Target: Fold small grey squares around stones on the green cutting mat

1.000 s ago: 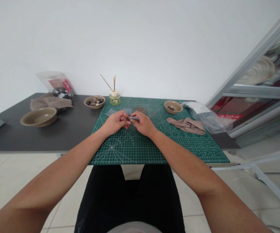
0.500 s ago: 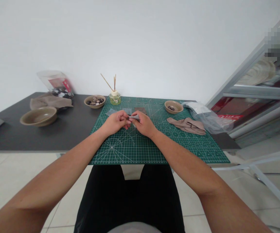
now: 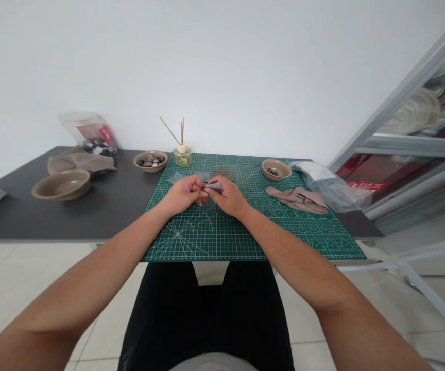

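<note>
My left hand (image 3: 187, 195) and my right hand (image 3: 229, 197) meet above the green cutting mat (image 3: 241, 242), fingertips close together. Between the right thumb and fingers is a folded grey sheet (image 3: 215, 186), perhaps sandpaper. The left fingers are pinched against its left end; a small dark bit shows there, too hidden to name. Just beyond the hands a flat grey sheet (image 3: 201, 176) and a brownish square sheet (image 3: 222, 174) lie on the mat, partly covered by the fingers.
Pebbles fill a small bowl (image 3: 150, 161) beside a reed diffuser (image 3: 183, 155). Another bowl (image 3: 276, 170) holds a few dark pebbles, near a brown cloth (image 3: 298, 199) and a plastic bag (image 3: 328, 185). At left are a larger bowl (image 3: 62, 185), a cloth (image 3: 79, 161) and a bag of stones (image 3: 93, 135).
The folded grey sheet has tilted slightly in my right fingers. Both hands stay in nearly the same place; everything else on the table is unmoved.
</note>
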`<state>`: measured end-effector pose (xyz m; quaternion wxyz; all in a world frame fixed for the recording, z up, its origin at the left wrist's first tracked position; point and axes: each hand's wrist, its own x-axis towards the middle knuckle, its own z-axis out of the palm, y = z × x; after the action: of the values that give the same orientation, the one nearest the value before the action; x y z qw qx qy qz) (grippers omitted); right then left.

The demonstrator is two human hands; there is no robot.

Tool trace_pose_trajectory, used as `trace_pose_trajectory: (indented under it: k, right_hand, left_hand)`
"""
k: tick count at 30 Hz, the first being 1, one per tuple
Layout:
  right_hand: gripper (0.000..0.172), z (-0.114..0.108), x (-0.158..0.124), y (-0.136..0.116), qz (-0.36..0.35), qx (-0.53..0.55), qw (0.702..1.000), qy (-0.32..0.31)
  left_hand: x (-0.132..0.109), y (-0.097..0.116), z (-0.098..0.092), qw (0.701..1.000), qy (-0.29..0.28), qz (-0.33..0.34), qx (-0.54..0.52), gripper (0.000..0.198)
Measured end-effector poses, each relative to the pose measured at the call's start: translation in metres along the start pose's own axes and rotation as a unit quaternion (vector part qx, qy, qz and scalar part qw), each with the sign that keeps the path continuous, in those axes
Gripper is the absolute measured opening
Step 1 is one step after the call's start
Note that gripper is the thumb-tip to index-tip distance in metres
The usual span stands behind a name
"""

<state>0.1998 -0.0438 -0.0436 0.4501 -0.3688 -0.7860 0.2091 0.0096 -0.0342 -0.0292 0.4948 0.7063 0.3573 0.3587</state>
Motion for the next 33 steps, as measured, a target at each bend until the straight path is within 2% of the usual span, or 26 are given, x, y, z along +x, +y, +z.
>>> trace_pose_trajectory:
  k: [16, 21, 29, 33]
  right_hand:
    - [0.022, -0.0003, 0.0001, -0.0009, 0.010, 0.008, 1.000, 0.000]
    - [0.024, 0.0015, 0.0000, 0.0009, -0.007, 0.005, 1.000, -0.008]
    - [0.021, -0.0008, -0.0002, -0.0026, 0.022, 0.003, 1.000, -0.012]
    - [0.022, -0.0006, -0.0001, -0.0021, 0.006, -0.001, 1.000, -0.011]
  left_hand:
    - [-0.0006, 0.0017, -0.0004, 1.000, 0.000, -0.010, -0.001, 0.024]
    - [-0.0007, 0.0008, -0.0009, 1.000, -0.006, -0.010, -0.008, 0.024]
    - [-0.0008, 0.0018, -0.0008, 1.000, -0.008, -0.015, -0.003, 0.025]
    - [-0.0006, 0.0004, -0.0009, 1.000, -0.005, -0.010, -0.011, 0.025]
